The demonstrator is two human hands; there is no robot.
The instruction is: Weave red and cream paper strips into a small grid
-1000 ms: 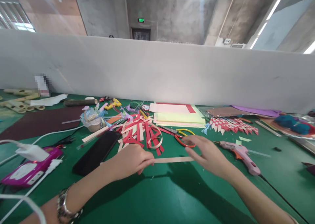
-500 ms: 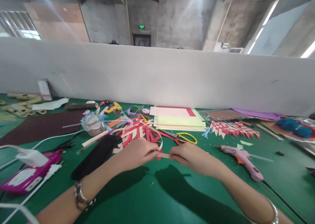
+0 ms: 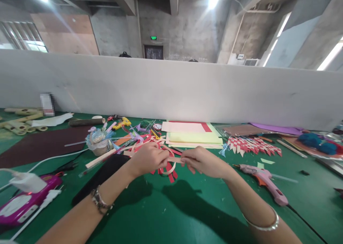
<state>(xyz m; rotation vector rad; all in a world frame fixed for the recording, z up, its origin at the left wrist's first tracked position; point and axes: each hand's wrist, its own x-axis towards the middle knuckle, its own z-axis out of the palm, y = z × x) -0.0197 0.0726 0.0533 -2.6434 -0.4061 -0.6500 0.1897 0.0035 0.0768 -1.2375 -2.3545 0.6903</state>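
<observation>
Left hand (image 3: 150, 159) and right hand (image 3: 205, 162) pinching pale paper strip (image 3: 174, 160) between fingers, strip spanning gap above green table (image 3: 171, 219), near loose red and pink strips (image 3: 172, 177); light, even pull likely helping flatness, squared fingertips avoiding creases or tears

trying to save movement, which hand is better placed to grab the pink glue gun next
Right, probably. The right hand is nearer the glue gun; the left hand would have to reach past it. Both hold the paper strip, so the right must let go first.
</observation>
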